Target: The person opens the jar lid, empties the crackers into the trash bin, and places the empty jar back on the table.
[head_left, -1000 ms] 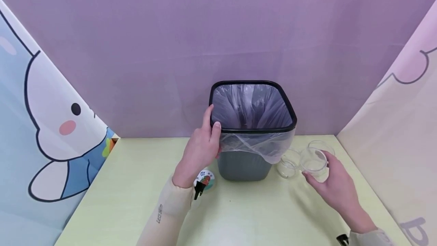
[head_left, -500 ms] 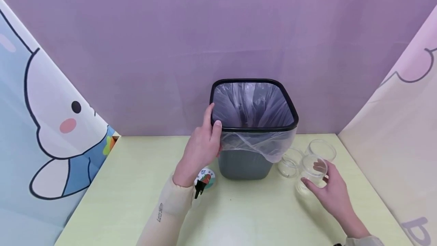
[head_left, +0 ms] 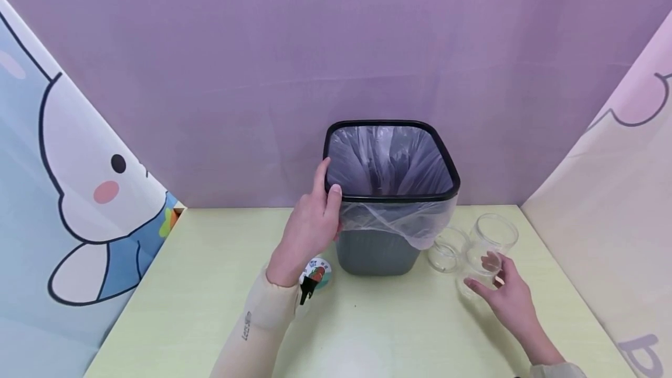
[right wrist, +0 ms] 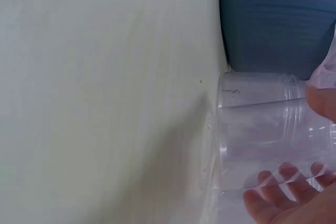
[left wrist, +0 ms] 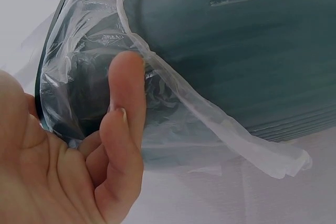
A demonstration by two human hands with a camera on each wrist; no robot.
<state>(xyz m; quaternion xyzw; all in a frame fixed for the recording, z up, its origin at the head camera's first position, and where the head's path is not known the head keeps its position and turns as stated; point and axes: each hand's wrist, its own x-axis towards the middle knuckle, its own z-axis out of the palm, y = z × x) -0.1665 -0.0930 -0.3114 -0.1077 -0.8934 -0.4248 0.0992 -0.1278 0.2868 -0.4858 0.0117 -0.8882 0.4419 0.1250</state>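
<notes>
A grey trash bin (head_left: 378,252) with a black rim stands at the middle back of the table, lined with a translucent bag (head_left: 394,220) folded over its edge. My left hand (head_left: 310,223) grips its left front corner, thumb at the rim and fingers against the bagged outer wall, as the left wrist view shows. To the bin's right, my right hand (head_left: 506,302) holds a clear plastic cup (right wrist: 257,140) with thumb and fingers on opposite sides; its base is on the table. A second clear cup (head_left: 496,229) stands behind it, a third (head_left: 443,255) beside the bin.
A round item with a printed label (head_left: 318,273) sits left of the bin, partly hidden by my left sleeve. A purple cloth (head_left: 262,74) hangs behind the pale table (head_left: 226,273). Printed cloth panels (head_left: 105,238) border the left and right sides.
My right hand has lowered the clear cup onto the table and moved slightly down along it. The left hand has kept its grip on the bin.
</notes>
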